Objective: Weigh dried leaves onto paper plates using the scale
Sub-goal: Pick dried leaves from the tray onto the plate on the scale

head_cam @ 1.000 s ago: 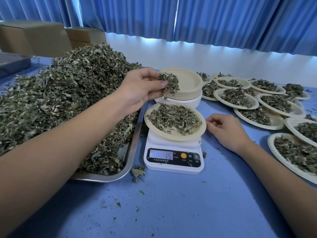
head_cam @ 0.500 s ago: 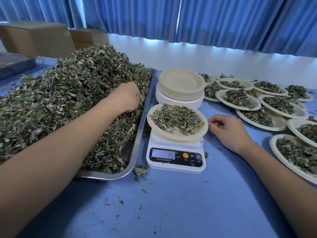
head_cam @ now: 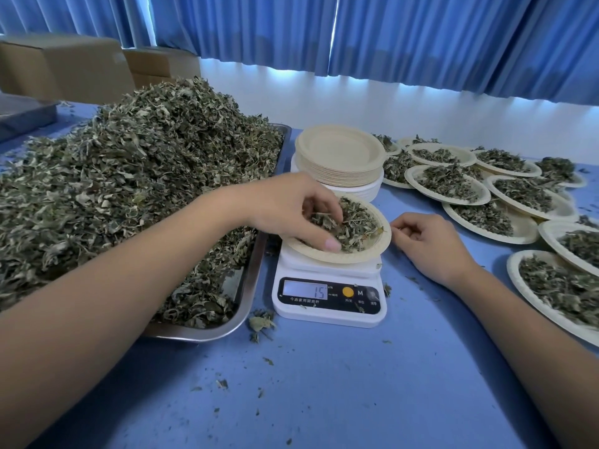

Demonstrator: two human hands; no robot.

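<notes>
Leaves on the plate get pinched by the left hand, 15's shown on the scale, right hand is rested loosely curled by the rim.

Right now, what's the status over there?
Left hand pinching leaves on the plate atop the scale. Right hand resting beside it. Display reads 15. Nothing blocking.

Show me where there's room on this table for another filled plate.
The bare blue table in front of the scale is free. On the right, filled plates overlap and crowd; the tray of leaves fills the left.
</notes>
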